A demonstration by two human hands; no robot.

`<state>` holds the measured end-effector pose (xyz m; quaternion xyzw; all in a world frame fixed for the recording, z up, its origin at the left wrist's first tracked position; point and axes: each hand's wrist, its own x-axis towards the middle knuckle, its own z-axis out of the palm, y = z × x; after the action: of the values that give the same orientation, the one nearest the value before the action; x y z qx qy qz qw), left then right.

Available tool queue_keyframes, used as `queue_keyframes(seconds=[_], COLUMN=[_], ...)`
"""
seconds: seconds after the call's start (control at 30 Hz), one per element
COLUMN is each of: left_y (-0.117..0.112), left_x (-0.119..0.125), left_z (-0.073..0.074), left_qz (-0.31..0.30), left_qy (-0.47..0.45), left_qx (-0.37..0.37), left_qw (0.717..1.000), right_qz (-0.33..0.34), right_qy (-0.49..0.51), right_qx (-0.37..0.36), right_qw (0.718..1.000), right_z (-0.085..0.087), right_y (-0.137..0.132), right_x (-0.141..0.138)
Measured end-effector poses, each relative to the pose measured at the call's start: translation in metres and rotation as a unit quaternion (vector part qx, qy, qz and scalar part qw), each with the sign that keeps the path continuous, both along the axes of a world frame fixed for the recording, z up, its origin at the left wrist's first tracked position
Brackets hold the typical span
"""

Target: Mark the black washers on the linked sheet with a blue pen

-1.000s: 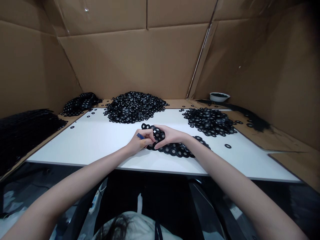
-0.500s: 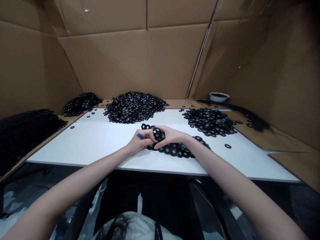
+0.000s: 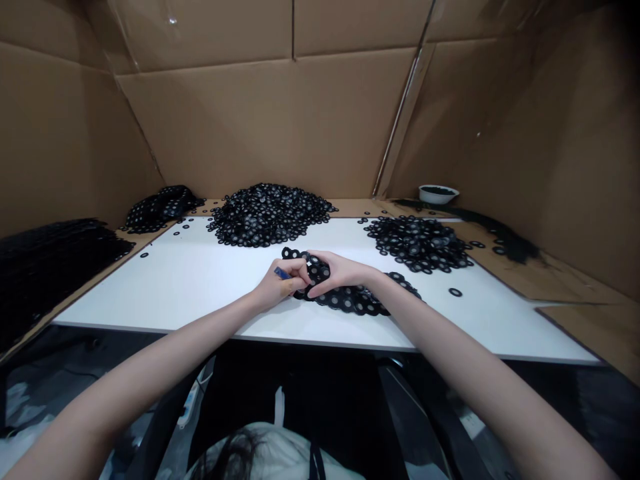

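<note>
My left hand (image 3: 280, 283) is closed around a slim tool with a blue end (image 3: 283, 273); its tip is hidden by my fingers. Its fingertips meet the edge of a piece of joined black rings (image 3: 349, 301), which lies on the white tabletop (image 3: 190, 287). My right hand (image 3: 340, 272) curves around the left part of this piece, thumb in front and fingers behind, pressing on it. Part of the piece runs beneath my right wrist and comes out on the far side. Pale discs show through the rings' holes.
Behind stands a large heap of black rings (image 3: 270, 213), with a smaller ring heap (image 3: 420, 243) at right. One loose ring (image 3: 455, 292) lies right of my forearm. A white bowl (image 3: 439, 194) is at the back right. Dark stacked material (image 3: 55, 267) lies left. Cardboard walls (image 3: 350, 120) enclose the table.
</note>
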<state>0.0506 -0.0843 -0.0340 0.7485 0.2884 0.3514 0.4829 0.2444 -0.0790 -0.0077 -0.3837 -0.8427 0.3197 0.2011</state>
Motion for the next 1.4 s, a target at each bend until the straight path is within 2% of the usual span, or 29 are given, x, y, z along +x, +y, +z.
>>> queue_keyframes(seconds=[0.6, 1.13, 1.4], left_y=[-0.0027, -0.0027, -0.0024], left_x=[0.0013, 0.0015, 0.0013], left_z=[0.0058, 0.0071, 0.007], left_qz=[0.001, -0.007, -0.01], left_qy=[0.014, 0.029, 0.033], left_qx=[0.022, 0.032, 0.037], left_qw=[1.0, 0.999, 0.999], right_qz=[0.004, 0.016, -0.001], right_qy=[-0.005, 0.005, -0.014], right_qx=[-0.004, -0.004, -0.012], right_qw=[1.0, 1.0, 1.0], right_z=[0.0034, -0.0003, -0.0026], right_y=[-0.0022, 0.001, 0.002], right_x=[-0.0007, 0.0013, 0.0028])
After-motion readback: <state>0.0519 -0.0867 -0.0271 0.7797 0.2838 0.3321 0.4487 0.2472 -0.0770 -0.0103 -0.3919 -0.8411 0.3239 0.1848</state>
